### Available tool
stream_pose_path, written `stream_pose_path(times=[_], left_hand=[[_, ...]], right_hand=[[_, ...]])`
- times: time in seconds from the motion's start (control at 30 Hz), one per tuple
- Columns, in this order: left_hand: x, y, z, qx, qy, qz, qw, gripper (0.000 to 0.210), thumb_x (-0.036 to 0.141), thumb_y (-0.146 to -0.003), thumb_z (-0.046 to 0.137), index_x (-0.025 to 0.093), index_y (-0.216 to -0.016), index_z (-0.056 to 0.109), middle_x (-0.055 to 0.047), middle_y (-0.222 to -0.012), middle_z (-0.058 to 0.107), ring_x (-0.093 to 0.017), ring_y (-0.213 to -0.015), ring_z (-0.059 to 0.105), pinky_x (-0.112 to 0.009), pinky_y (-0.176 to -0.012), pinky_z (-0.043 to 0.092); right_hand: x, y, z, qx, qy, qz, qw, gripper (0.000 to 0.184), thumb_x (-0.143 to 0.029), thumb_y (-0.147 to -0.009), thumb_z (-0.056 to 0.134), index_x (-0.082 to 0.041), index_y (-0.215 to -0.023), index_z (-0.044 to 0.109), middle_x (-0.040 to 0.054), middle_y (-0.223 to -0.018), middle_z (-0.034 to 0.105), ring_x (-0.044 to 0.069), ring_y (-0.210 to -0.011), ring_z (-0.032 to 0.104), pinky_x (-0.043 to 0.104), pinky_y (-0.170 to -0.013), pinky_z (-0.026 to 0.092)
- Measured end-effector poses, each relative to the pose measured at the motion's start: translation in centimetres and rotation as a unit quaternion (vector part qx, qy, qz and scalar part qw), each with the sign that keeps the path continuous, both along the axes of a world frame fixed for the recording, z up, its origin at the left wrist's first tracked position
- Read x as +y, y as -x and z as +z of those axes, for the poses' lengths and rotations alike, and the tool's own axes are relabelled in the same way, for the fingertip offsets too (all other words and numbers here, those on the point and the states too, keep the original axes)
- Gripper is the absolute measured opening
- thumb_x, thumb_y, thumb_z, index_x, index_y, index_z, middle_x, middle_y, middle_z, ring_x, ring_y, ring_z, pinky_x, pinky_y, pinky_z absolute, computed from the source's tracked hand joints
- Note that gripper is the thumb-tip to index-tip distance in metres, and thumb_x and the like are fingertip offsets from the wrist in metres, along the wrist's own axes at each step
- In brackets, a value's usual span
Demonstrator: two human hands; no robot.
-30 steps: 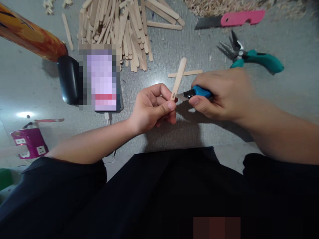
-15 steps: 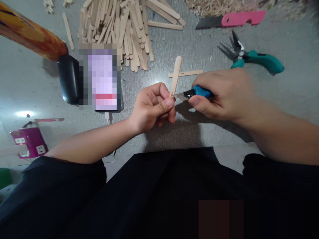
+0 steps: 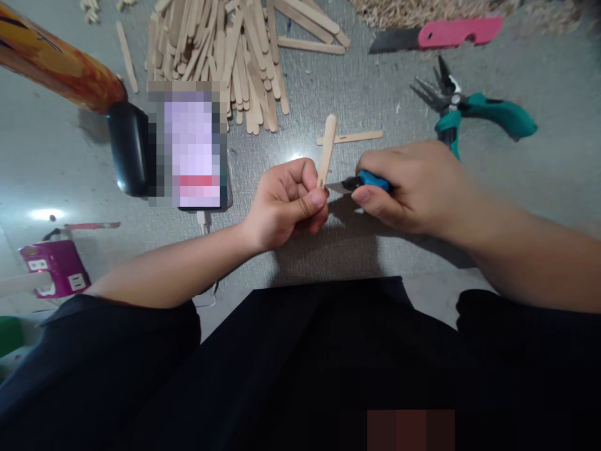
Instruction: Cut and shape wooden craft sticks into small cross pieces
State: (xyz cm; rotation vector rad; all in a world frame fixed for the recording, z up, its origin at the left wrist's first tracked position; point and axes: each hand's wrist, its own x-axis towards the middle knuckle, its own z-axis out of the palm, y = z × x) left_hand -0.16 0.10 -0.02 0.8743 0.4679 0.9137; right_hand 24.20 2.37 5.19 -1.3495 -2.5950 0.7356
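Between the thumb and fingers of my left hand (image 3: 292, 203), a wooden popsicle stick (image 3: 328, 141) is pinched near its lower end, its rounded end pointing up. A small notch shows in the stick just above the thumb. My right hand (image 3: 408, 188) is closed around a blue utility knife (image 3: 374, 180), whose blade points left at the notched end. Whether the blade tip touches the wood I cannot tell. Behind the held stick, another popsicle stick (image 3: 364, 136) with a small slot lies flat on the table.
A heap of popsicle sticks (image 3: 253, 75) lies at the back, beside a phone (image 3: 226, 188) with a cable and a black mouse-like object (image 3: 129, 150). Back right are a pink-handled blade (image 3: 457, 34), green pliers (image 3: 498, 113) and wood shavings (image 3: 399, 12). A purple power strip (image 3: 56, 266) sits left.
My right hand and the knife have shifted slightly left and down, bringing the blade closer to the stick. The held stick has dipped a little and tilted slightly left.
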Motion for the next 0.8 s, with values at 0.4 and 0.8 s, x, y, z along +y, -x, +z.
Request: stream_pose_path(times=[0.4,0.8], left_hand=[[0.2,0.3,0.6,0.022,0.004,-0.063,0.998,0.059,0.048,-0.093,0.099,0.023,-0.079,0.048,0.007,-0.056,0.058,-0.007,-0.038,0.053,-0.018,-0.040,0.041],[-0.4,-0.1,-0.2,0.036,0.012,-0.016,0.999,0.054,0.050,-0.093,0.099,0.023,-0.086,0.053,0.007,-0.060,0.062,-0.009,-0.041,0.056,-0.020,-0.039,0.040]], right_hand=[[-0.8,0.0,-0.6,-0.052,0.018,0.037,0.998,0.077,-0.086,-0.114,0.023,-0.026,-0.103,0.070,0.0085,-0.079,0.068,0.026,-0.068,0.053,0.040,-0.068,0.021],[-1.1,0.3,-0.3,-0.035,0.007,0.010,0.999,0.076,-0.087,-0.111,0.022,-0.027,-0.106,0.069,0.0095,-0.084,0.068,0.027,-0.072,0.053,0.041,-0.071,0.021]])
